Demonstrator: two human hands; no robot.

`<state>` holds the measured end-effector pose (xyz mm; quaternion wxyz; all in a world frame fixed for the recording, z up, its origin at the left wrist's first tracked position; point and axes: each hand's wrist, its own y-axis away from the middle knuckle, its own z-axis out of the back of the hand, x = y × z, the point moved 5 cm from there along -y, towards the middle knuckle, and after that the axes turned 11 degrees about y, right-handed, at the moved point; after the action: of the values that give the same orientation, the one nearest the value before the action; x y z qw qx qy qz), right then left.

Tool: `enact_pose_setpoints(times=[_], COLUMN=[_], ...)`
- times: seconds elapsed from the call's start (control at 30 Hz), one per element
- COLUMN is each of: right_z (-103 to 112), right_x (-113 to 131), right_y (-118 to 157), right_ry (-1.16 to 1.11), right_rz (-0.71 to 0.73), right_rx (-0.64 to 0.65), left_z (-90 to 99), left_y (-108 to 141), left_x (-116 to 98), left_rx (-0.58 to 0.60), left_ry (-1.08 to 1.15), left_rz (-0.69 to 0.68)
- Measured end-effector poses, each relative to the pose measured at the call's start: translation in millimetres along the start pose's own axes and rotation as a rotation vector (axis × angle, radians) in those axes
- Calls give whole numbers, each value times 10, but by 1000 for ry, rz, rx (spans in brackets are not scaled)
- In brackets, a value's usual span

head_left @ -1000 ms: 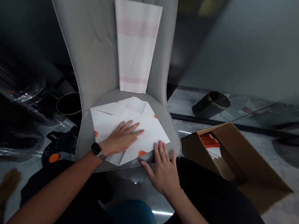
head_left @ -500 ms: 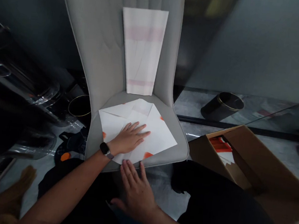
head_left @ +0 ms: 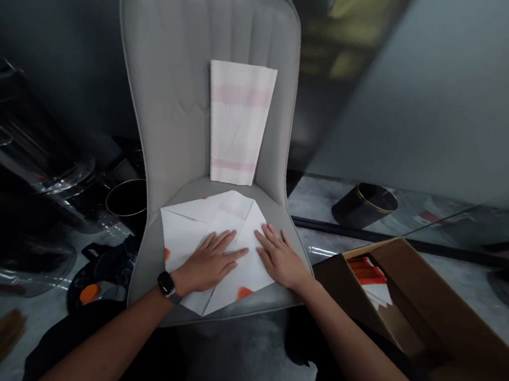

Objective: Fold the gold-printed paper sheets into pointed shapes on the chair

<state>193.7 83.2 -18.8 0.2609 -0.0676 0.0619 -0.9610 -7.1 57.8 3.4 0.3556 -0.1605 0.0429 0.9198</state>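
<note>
A folded sheet of white paper with orange patches (head_left: 229, 215) lies on the seat of a grey chair (head_left: 174, 85). My left hand (head_left: 210, 261), with a dark watch at the wrist, rests flat on the middle of the paper, fingers spread. My right hand (head_left: 281, 257) is laid on the paper's right side near its edge, fingers out. Creases and overlapping flaps show at the paper's top and lower middle. Behind it, a tall white paper piece with pink bands (head_left: 238, 128) leans upright against the chair back.
An open cardboard box (head_left: 434, 294) on the right holds orange-and-white paper (head_left: 370, 275). Dark bins with gold rims stand at left (head_left: 127, 196) and right (head_left: 366, 205). Beside the seat on the left lies a dark item with an orange disc (head_left: 89, 293). A foot shows at lower left.
My right hand has moved from the paper's front edge up and right onto its right side. My left hand stays on the paper. The view has tilted up, showing the chair's top.
</note>
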Motion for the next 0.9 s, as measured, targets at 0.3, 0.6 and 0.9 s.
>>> enact_pose_setpoints(times=[0.3, 0.6, 0.9], right_z=[-71, -11, -80], right_x=[82, -47, -158], right_y=[-14, -56, -363], right_ry=[-8, -156, -50], right_rz=[55, -20, -217], right_rx=[-7, 7, 205], left_z=[-2, -29, -31], left_y=[-6, -6, -5], left_x=[11, 3, -1], left_rx=[2, 0, 29], left_ry=[27, 19, 13], left_rz=[-7, -24, -13])
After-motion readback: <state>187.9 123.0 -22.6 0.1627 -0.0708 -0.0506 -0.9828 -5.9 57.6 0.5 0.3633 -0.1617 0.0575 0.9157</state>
